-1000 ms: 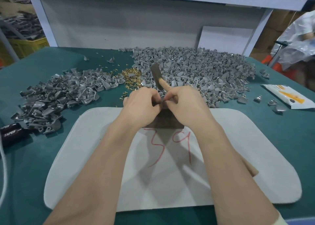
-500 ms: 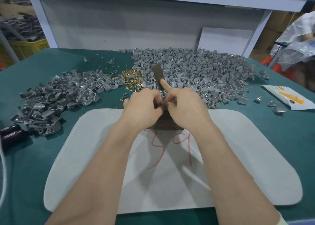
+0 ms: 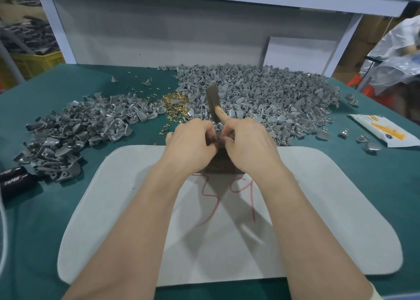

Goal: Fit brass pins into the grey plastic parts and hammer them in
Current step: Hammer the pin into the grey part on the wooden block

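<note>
Centre frame | we see left hand (image 3: 191,145) and right hand (image 3: 247,147) pinching grey part (image 3: 217,138) between them | right also grips hammer (image 3: 212,100)

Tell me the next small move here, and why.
Probably set the grey part down on the dark block, left hand steadying: both hands pinch it above the block, and the right hand grips the hammer, head raised.

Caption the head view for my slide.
Over the dark block, left hand and right hand pinch a grey part, the right also gripping the hammer.
</note>
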Tool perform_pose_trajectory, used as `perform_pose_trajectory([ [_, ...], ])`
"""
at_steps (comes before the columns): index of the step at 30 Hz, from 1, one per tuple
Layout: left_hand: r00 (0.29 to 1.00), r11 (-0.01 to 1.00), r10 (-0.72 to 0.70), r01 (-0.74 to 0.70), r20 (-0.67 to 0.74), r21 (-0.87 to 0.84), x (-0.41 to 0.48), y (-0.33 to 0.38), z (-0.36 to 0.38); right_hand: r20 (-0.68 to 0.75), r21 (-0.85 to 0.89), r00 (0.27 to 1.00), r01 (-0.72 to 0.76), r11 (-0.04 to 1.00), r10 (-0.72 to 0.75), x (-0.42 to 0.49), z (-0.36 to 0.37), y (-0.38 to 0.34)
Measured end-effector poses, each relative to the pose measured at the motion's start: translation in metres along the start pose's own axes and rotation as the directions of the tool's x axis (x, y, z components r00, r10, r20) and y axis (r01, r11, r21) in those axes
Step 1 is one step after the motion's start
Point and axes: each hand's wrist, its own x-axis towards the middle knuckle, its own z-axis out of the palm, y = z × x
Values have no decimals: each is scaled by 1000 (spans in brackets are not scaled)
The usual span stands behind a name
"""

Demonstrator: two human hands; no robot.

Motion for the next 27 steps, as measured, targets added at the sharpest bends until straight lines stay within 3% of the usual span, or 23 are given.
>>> perform_pose_trajectory([
  [12, 999, 998, 47, -47, -13, 37, -2, 4, -1, 42, -140, 997, 68, 988, -62, 3, 0, -5],
  [21, 1000, 999, -2, 1, -22, -39, -2, -2, -1, 40, 192, 999, -27, 981, 19, 5, -6, 6],
  [27, 998, 999, -36, 34, -54, -35, -1, -2, 0, -2, 216, 997, -79, 973, 81, 5, -7, 14],
])
